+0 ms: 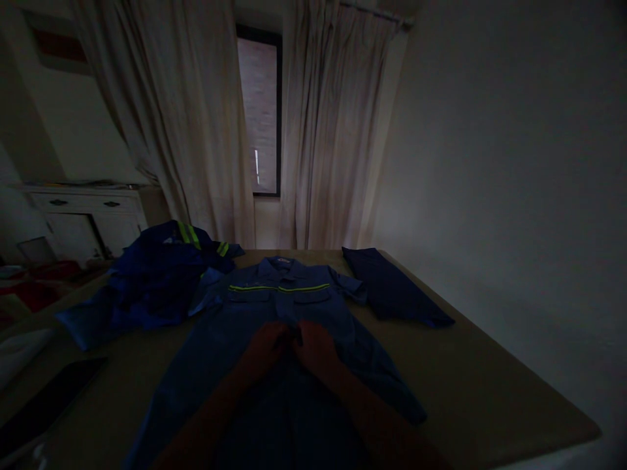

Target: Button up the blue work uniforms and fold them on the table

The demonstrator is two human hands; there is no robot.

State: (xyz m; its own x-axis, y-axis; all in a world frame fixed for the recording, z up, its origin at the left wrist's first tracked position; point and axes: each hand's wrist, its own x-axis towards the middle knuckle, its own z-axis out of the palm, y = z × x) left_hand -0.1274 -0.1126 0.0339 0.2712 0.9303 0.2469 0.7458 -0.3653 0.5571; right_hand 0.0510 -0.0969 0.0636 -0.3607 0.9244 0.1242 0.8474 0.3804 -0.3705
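A blue shirt [289, 398] lies spread on the surface [470, 385], collar at the far end, and at the middle of its front the left hand [268, 343] and right hand [316, 343] meet, each with its grip pinching the fabric. A crumpled heap of blue clothing [151, 281] with yellow-green bands sits to the left, while a folded dark-blue garment [396, 287] lies beside the right sleeve

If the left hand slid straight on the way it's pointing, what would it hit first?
Most likely the right hand, just ahead of the left hand over the front of the blue shirt. The view is dim and depth unclear, so they may already touch.
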